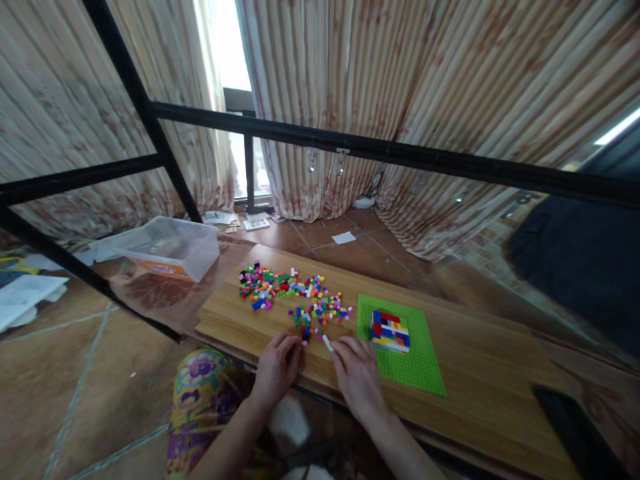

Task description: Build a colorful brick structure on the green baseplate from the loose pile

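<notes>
My left hand (pixel 277 367) rests on the wooden board (pixel 480 373) with its fingers curled, fingertips just below a scatter of small coloured bricks (pixel 295 297). My right hand (pixel 357 373) lies beside it, fingers pinched on a small white brick (pixel 327 343) at their tips. Just right of that hand lies a green baseplate (pixel 415 363) with a low block of red, blue, yellow and white bricks (pixel 390 330) built on it.
A clear plastic tub (pixel 175 247) stands on the tiled floor to the left. Black metal frame bars (pixel 350 147) cross the view in front of patterned curtains. Papers lie on the floor near the window. A dark object (pixel 575 427) sits at the board's right end.
</notes>
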The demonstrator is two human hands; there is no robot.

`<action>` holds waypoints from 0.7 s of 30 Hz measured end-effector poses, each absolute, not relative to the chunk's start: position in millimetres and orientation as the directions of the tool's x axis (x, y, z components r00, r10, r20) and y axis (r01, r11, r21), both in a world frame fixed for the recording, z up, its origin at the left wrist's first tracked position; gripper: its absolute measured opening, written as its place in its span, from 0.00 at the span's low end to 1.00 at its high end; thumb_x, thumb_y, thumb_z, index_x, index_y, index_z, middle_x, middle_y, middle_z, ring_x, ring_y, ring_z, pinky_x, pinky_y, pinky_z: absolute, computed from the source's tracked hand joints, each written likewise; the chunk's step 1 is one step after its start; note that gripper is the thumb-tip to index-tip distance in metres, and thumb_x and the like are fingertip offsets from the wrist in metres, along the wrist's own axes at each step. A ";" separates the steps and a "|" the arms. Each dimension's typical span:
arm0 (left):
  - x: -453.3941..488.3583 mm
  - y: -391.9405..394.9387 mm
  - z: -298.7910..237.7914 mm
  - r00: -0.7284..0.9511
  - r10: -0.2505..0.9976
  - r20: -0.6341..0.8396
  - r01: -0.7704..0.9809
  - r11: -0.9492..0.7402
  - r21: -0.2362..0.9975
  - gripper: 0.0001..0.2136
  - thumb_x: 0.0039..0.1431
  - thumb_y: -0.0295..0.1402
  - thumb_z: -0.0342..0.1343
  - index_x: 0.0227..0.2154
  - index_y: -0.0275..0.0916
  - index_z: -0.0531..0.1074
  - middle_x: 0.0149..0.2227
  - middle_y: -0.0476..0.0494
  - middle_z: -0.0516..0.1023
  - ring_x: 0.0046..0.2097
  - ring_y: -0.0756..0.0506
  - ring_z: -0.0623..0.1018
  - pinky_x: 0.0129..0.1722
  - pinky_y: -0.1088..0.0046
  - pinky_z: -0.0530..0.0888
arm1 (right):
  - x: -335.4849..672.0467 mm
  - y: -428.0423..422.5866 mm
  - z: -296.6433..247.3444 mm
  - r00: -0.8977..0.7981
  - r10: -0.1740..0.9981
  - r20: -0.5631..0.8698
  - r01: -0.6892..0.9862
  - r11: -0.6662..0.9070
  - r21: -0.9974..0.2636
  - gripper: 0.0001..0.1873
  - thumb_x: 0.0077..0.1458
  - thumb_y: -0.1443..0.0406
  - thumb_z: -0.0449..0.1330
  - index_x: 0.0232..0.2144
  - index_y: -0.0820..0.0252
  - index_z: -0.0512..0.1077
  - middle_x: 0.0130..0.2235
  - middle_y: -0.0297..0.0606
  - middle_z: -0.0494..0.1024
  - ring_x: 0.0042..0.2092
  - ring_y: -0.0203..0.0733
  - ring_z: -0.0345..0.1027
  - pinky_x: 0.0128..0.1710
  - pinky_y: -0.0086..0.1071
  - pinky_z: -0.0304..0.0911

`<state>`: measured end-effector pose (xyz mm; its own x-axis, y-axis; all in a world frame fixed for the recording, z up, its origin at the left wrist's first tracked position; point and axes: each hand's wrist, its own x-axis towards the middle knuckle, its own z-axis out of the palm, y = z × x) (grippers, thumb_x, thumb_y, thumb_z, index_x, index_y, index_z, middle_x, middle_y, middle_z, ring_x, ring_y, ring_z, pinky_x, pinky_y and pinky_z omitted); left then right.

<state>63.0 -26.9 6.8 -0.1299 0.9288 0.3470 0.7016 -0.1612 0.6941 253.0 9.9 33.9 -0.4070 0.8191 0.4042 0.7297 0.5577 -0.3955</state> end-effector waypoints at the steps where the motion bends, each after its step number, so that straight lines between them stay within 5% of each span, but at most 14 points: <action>1: 63.3 -27.1 6.8 -0.131 0.929 0.347 0.700 -0.161 0.696 0.07 0.62 0.32 0.49 0.35 0.42 0.73 0.36 0.44 0.75 0.38 0.48 0.76 0.38 0.73 0.74 | 244.9 11.0 33.3 -0.418 0.820 0.391 0.724 0.561 -0.403 0.11 0.60 0.67 0.53 0.38 0.54 0.75 0.39 0.37 0.76 0.41 0.43 0.65 0.43 0.37 0.58; 21: 63.3 -29.5 6.6 -0.125 0.933 0.338 0.674 -0.170 0.719 0.08 0.62 0.32 0.48 0.37 0.41 0.72 0.37 0.42 0.74 0.39 0.47 0.76 0.40 0.71 0.74 | 213.8 30.3 30.2 -0.571 0.749 0.336 0.664 0.662 -0.348 0.14 0.61 0.68 0.53 0.44 0.49 0.74 0.40 0.37 0.73 0.43 0.44 0.61 0.42 0.37 0.56</action>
